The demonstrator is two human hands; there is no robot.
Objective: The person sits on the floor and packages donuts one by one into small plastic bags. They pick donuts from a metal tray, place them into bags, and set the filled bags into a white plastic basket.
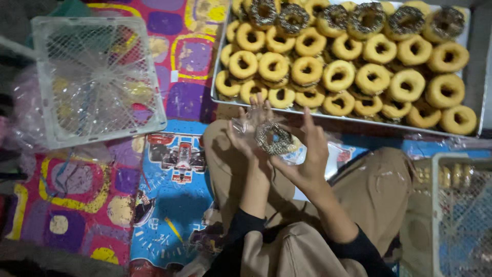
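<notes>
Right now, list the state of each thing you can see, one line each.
Left hand: raised, fingers spread, holding a clear plastic bag.
Right hand: holding a sprinkled doughnut at the bag.
Metal tray: full of stacked doughnuts, mostly plain.
White mesh basket: upside down on the mat.
</notes>
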